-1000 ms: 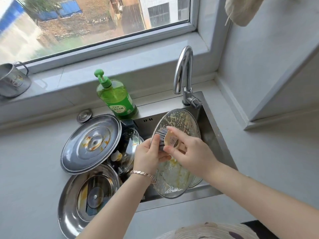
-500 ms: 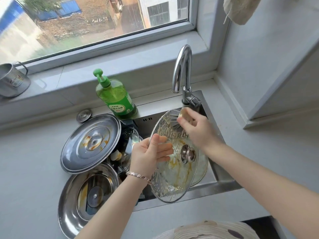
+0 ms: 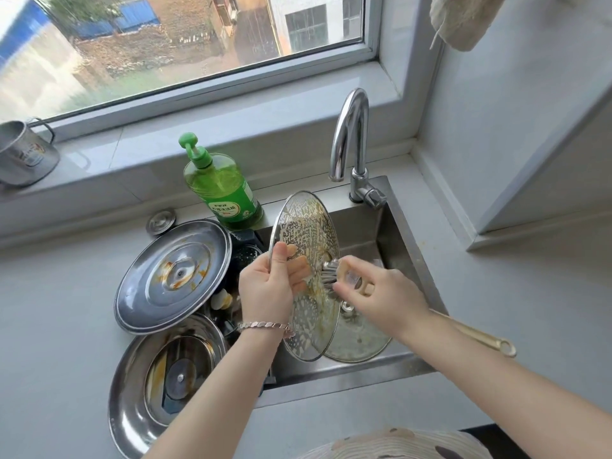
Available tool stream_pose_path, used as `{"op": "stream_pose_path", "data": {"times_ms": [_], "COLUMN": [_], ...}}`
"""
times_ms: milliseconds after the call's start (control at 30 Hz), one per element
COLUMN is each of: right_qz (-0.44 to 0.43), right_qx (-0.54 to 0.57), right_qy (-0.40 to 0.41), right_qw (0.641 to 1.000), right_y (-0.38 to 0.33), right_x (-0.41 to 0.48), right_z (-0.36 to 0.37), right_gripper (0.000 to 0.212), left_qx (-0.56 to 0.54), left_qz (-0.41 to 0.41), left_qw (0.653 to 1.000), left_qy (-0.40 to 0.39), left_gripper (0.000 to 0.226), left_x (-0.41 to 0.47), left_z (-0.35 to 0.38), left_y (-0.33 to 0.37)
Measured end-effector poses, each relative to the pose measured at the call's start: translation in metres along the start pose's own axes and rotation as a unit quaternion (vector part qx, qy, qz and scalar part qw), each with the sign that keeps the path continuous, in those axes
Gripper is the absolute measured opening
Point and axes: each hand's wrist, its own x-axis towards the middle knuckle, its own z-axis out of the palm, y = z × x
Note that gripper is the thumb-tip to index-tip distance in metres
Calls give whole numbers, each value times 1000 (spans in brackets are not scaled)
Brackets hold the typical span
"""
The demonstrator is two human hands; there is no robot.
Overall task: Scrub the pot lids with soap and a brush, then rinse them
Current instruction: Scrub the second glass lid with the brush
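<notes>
A soapy glass pot lid (image 3: 306, 226) stands nearly on edge over the steel sink (image 3: 402, 256). My left hand (image 3: 270, 286) grips its left rim. My right hand (image 3: 381, 294) presses a small brush (image 3: 329, 274) with grey bristles against the lid's middle. A second glass lid (image 3: 359, 341) lies in the sink behind it. Two steel lids with orange stains rest left of the sink, one (image 3: 172, 276) tilted above the other (image 3: 165, 382). A green soap bottle (image 3: 220, 187) stands behind them.
The chrome tap (image 3: 352, 144) rises at the sink's back, no water visible. A small metal cap (image 3: 161, 221) lies on the counter. A metal mug (image 3: 25, 157) sits on the sill. A brass-coloured handle (image 3: 480, 336) sticks out at the sink's right edge. A cloth (image 3: 462, 18) hangs top right.
My right hand has brought the brush down from the lid's top edge to its middle. The lid has turned more edge-on in my left hand.
</notes>
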Motion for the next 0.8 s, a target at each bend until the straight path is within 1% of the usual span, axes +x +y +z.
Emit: {"op": "stream_pose_path", "data": {"times_ms": [33, 67, 167, 233, 267, 300, 333, 400, 433, 467, 500, 533, 567, 600, 667, 700, 767, 800], "right_qz": [-14, 2, 113, 141, 139, 127, 109, 62, 38, 36, 63, 109, 160, 214, 305, 341, 395, 409], "right_qx": [-24, -16, 106, 206, 243, 244, 204, 30, -29, -41, 21, 137, 259, 344, 423, 460, 527, 550], "right_qy": [6, 21, 26, 3, 1, 1, 0, -6, -5, -9, -19, -32, -40, -51, -95, -117, -141, -141], "right_qw": [1000, 1000, 988, 968, 960, 962, 973, 998, 999, 998, 998, 984, 952, 913, 848, 811, 739, 714], "right_y": [-5, -6, 2, 9, 9, 9, 9, 8, 6, 6, 5, 3, 3, 2, 5, 7, 14, 15], "right_x": [0, 3, 18, 21, 20, 15, 12, 10, 10, 12, 15, 19, 22, 24, 23, 22, 21, 21], "right_z": [6, 7, 1, 5, 8, 11, 13, 11, 8, 8, 8, 7, 5, 3, 1, 2, 7, 10], "right_gripper": [11, 14, 33, 42, 44, 41, 31, 17, 16, 15, 14, 13, 15, 18, 20, 24, 32, 34], "left_qx": [6, 10, 13, 4, -6, -17, -28, -34, -30, -23, -15, -8, -4, -3, -13, -26, -54, -64], "left_qz": [6, 12, 27, 20, 10, -2, -12, -23, -23, -18, -9, 1, 11, 17, 13, 4, -19, -28], "left_qw": [1000, 1000, 999, 1000, 1000, 1000, 999, 999, 999, 999, 1000, 1000, 1000, 1000, 1000, 999, 997, 996], "left_qy": [-6, -12, -17, -7, 1, 7, 12, 19, 21, 21, 17, 12, 7, 6, 16, 25, 44, 51], "left_gripper": [23, 22, 22, 23, 24, 25, 26, 25, 24, 23, 22, 22, 21, 20, 21, 23, 25, 26], "left_x": [-1, -3, -7, -6, -6, -7, -8, -11, -12, -13, -14, -15, -15, -15, -14, -13, -11, -11], "left_z": [2, 3, 3, 0, -2, -2, -2, 1, 2, 3, 4, 4, 3, 1, -3, -5, -6, -6], "left_y": [0, 0, 0, 1, 1, 1, 0, -2, -3, -4, -4, -3, -3, -2, -1, 0, 0, -1]}}
